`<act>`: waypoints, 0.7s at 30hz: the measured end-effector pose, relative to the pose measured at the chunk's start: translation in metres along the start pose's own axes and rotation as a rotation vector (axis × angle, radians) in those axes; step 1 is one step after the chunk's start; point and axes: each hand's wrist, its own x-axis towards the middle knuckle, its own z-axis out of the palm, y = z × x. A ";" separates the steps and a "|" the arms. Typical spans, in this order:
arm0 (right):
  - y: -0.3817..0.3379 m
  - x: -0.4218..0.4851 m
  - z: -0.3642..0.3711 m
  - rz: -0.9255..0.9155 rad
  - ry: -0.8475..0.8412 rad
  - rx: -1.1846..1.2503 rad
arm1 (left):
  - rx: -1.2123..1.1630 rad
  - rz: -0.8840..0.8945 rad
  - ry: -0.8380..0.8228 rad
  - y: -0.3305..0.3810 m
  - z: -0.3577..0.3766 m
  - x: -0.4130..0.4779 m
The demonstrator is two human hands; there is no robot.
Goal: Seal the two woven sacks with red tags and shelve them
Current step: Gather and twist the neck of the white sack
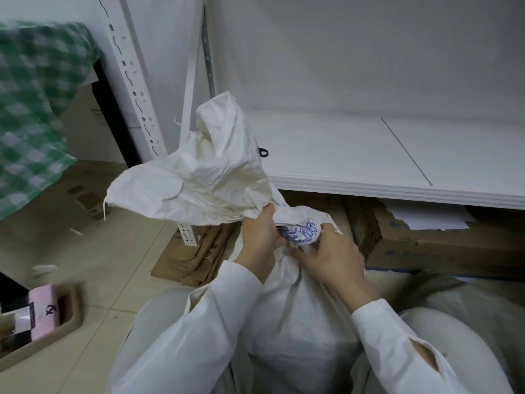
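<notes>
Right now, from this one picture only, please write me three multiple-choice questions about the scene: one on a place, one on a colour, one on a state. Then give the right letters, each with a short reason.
1. Where does the small black loop lie?
A) on the white shelf
B) on the floor tiles
C) in the beige tray

2. What colours has the checked cloth at the left?
A) red and white
B) green and white
C) blue and white

3. How is the neck of the woven sack?
A) closed with a red tag
B) lying flat on the shelf
C) bunched and gripped by both hands

Answers:
1 A: the loop rests on the shelf board, near its left end.
2 B: its squares are green and white.
3 C: the left hand and the right hand hold the gathered neck, and no red tag shows.
</notes>
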 end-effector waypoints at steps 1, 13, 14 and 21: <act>-0.001 -0.003 0.002 0.003 -0.015 0.044 | 0.011 0.017 0.015 -0.002 0.002 -0.002; -0.011 -0.006 0.039 0.295 0.294 0.763 | -0.019 0.120 0.022 -0.032 0.021 -0.030; -0.011 -0.005 0.039 0.298 0.321 0.783 | -0.008 0.115 0.016 -0.034 0.022 -0.031; -0.006 0.005 0.030 0.076 0.313 0.845 | 0.046 0.165 -0.041 -0.017 0.012 -0.034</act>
